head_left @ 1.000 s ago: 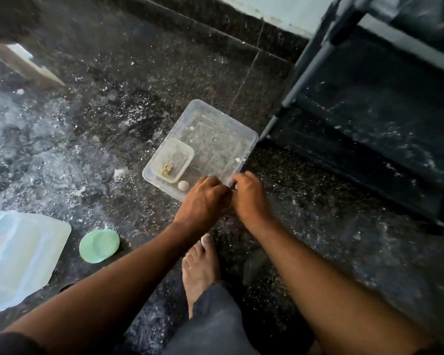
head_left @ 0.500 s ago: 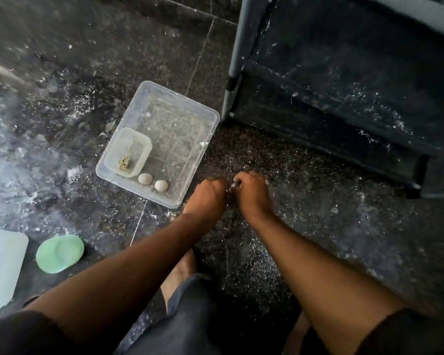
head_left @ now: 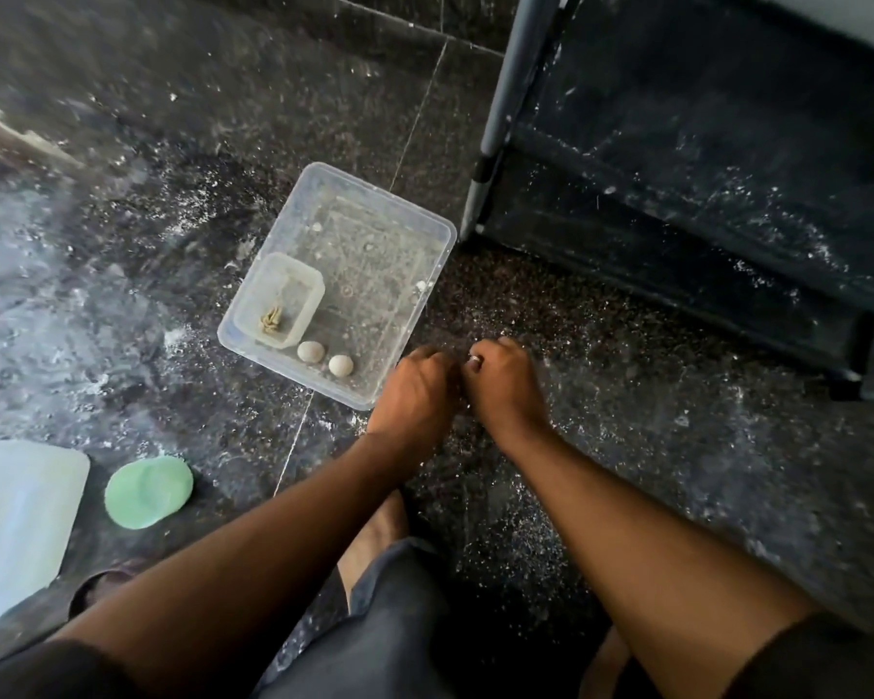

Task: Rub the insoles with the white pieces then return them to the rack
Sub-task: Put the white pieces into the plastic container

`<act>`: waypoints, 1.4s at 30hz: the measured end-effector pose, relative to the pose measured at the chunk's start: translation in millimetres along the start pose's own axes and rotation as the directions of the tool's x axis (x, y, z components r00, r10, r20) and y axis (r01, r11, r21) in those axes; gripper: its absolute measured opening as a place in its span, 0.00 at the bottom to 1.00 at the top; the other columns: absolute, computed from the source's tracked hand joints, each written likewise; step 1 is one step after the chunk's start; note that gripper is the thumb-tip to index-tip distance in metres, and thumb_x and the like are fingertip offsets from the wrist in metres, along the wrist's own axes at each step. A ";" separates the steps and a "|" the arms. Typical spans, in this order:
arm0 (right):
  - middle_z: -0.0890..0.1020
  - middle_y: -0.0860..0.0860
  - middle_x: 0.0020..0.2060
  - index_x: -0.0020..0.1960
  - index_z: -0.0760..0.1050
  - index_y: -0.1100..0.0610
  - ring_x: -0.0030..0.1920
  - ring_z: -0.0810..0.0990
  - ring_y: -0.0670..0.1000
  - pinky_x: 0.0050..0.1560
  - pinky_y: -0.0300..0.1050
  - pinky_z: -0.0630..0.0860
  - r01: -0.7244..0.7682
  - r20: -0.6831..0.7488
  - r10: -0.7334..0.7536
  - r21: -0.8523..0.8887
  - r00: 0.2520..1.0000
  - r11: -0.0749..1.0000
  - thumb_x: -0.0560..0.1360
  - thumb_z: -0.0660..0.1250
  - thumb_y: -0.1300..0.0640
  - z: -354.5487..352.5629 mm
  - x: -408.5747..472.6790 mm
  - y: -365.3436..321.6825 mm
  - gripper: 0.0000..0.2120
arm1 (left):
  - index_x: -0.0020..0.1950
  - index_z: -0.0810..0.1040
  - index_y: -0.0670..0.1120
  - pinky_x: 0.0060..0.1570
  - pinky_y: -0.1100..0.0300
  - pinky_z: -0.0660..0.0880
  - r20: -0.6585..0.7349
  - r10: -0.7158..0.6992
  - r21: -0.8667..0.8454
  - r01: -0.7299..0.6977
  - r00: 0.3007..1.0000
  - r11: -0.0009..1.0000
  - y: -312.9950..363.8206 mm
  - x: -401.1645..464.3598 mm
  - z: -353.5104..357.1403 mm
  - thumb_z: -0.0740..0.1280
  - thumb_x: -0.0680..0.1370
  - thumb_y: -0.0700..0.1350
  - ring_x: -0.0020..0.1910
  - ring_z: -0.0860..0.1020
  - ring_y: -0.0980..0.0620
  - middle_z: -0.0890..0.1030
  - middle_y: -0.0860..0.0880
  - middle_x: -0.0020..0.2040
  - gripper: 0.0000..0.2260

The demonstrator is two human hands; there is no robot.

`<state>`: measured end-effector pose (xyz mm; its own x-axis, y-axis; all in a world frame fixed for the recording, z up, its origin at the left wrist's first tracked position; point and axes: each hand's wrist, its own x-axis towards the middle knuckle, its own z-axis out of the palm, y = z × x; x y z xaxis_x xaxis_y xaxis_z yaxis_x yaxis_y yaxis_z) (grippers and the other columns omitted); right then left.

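Clear tub (head_left: 427, 254) beside hands; rack (head_left: 702, 158), green lid (head_left: 148, 491) apart.

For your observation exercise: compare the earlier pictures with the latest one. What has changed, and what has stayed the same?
One pale ball showed in the clear tub a second ago; a second ball now lies beside it. The left hand and right hand have left the tub's corner and stay pressed together over the floor. The small inner tray and green lid are unchanged.

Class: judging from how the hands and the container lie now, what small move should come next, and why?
Probably the left hand reaches into the clear container for a white ball: two lie loose there, right beside the hands, and no insole is visible.
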<state>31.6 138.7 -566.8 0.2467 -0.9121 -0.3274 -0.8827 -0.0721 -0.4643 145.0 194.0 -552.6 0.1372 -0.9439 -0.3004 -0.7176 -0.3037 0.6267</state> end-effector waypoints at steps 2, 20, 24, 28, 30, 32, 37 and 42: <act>0.80 0.58 0.46 0.50 0.82 0.60 0.45 0.78 0.57 0.37 0.42 0.66 0.010 -0.029 -0.008 0.065 1.000 0.998 0.74 0.64 0.59 -3.4 1.0 -15.9 0.10 | 0.56 0.83 0.43 0.45 0.52 0.76 -0.060 0.002 -0.036 -0.004 0.998 0.999 -5.8 -4.9 -9.2 0.65 0.79 0.37 0.45 0.81 0.44 0.82 0.42 0.48 0.09; 0.82 0.47 0.50 0.51 0.84 0.49 0.61 0.68 0.51 0.55 0.47 0.59 0.413 0.283 -0.337 -0.276 0.898 0.868 0.77 0.67 0.56 34.0 12.5 -103.0 0.08 | 0.56 0.84 0.42 0.50 0.51 0.75 -0.309 -0.266 -0.125 0.238 0.913 0.963 -84.4 -50.5 -48.9 0.71 0.79 0.40 0.47 0.80 0.43 0.82 0.43 0.49 0.07; 0.82 0.50 0.52 0.51 0.82 0.52 0.67 0.66 0.53 0.65 0.52 0.60 0.390 0.331 -0.282 -0.327 0.901 0.861 0.78 0.65 0.59 39.7 13.2 -108.9 0.08 | 0.52 0.84 0.41 0.47 0.51 0.73 -0.305 -0.238 -0.082 0.223 0.922 0.971 -81.2 -45.1 -48.3 0.71 0.79 0.40 0.47 0.79 0.40 0.81 0.41 0.47 0.04; 0.82 0.49 0.53 0.51 0.81 0.52 0.69 0.66 0.53 0.69 0.55 0.59 0.370 0.383 -0.221 -0.376 0.897 0.849 0.78 0.63 0.59 45.7 16.5 -115.6 0.07 | 0.51 0.85 0.40 0.48 0.50 0.73 -0.291 -0.234 -0.074 0.222 0.928 0.972 -83.0 -42.6 -49.3 0.71 0.78 0.39 0.47 0.79 0.39 0.81 0.40 0.46 0.04; 0.83 0.49 0.52 0.50 0.80 0.52 0.67 0.68 0.53 0.67 0.55 0.59 0.360 0.373 -0.212 -0.389 0.903 0.848 0.79 0.62 0.58 48.4 16.8 -116.6 0.08 | 0.49 0.84 0.40 0.47 0.49 0.75 -0.283 -0.213 -0.063 0.203 0.935 0.977 -83.9 -42.2 -50.1 0.71 0.78 0.38 0.46 0.79 0.39 0.80 0.40 0.45 0.03; 0.83 0.49 0.52 0.49 0.80 0.53 0.65 0.69 0.54 0.66 0.55 0.60 0.359 0.351 -0.224 -0.388 0.909 0.848 0.79 0.62 0.57 49.1 16.5 -116.0 0.08 | 0.49 0.85 0.40 0.46 0.48 0.76 -0.282 -0.193 -0.053 0.186 0.940 0.981 -84.9 -41.7 -50.4 0.71 0.78 0.38 0.45 0.79 0.39 0.81 0.40 0.45 0.03; 0.83 0.50 0.51 0.47 0.80 0.53 0.64 0.70 0.54 0.65 0.54 0.61 0.349 0.306 -0.247 -0.348 0.920 0.870 0.78 0.65 0.57 48.6 16.1 -113.7 0.05 | 0.52 0.85 0.41 0.48 0.49 0.76 -0.287 -0.187 -0.046 0.182 0.940 0.982 -84.6 -40.7 -50.3 0.70 0.80 0.40 0.47 0.79 0.40 0.81 0.41 0.47 0.05; 0.82 0.50 0.52 0.49 0.80 0.54 0.62 0.71 0.54 0.65 0.53 0.61 0.391 0.299 -0.298 -0.328 0.907 0.860 0.78 0.64 0.59 44.6 16.5 -109.9 0.06 | 0.52 0.84 0.42 0.47 0.55 0.72 -0.297 -0.180 -0.034 0.178 0.938 0.984 -84.0 -36.8 -51.2 0.71 0.80 0.41 0.47 0.79 0.43 0.80 0.43 0.48 0.04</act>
<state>150.5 149.5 -557.9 0.6064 -0.6848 -0.4041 -0.7938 -0.5509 -0.2576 235.2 247.7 -557.4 0.4601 -0.8692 -0.1811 -0.6581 -0.4708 0.5876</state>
